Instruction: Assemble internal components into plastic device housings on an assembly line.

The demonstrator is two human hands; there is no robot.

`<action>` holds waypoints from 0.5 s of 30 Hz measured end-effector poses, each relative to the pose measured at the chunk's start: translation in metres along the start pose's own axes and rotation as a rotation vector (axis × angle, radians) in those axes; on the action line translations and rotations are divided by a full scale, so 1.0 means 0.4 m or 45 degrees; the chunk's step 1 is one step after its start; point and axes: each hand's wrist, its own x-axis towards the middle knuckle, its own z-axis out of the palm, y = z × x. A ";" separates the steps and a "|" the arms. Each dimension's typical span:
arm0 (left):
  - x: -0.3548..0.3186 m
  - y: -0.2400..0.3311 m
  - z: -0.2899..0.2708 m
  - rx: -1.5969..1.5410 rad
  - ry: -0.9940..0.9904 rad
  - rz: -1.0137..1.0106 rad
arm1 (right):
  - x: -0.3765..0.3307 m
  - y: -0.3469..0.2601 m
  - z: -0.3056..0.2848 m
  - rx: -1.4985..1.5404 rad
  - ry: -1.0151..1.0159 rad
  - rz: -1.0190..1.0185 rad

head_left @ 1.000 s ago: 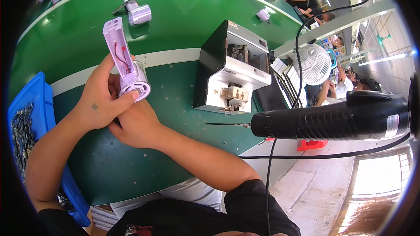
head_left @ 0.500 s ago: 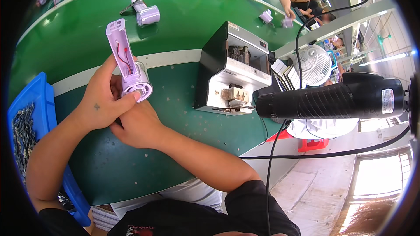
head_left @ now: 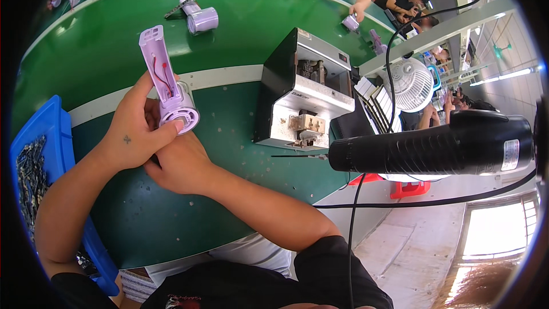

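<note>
I hold a lilac plastic housing with a round barrel and a long handle whose side lies open, showing red wires inside. My left hand is closed around its left side, thumb on the rim of the barrel's ring-shaped end. From below, my right hand crosses under the left and grips the barrel from behind; most of its fingers are hidden. To the right, a black electric screwdriver hangs sideways, its thin bit pointing left above the bench, apart from both hands.
A metal-fronted machine, apparently a screw feeder, stands right of my hands. At the left, a blue bin holds many small dark parts. Beyond runs a green conveyor carrying another lilac housing. A co-worker's hand touches one farther right.
The lilac housing on the conveyor has shifted right. The hanging screwdriver has swung slightly lower and left. A co-worker's hand has moved left to another housing. My hands stay put.
</note>
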 end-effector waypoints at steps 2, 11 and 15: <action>0.001 -0.001 -0.001 -0.002 -0.003 0.002 | 0.000 0.000 0.000 0.004 -0.003 0.001; 0.001 -0.003 -0.001 0.015 0.000 0.014 | 0.002 -0.005 -0.007 0.001 -0.028 0.008; 0.000 -0.009 -0.004 0.036 0.006 0.024 | 0.002 -0.007 -0.004 0.008 -0.007 -0.001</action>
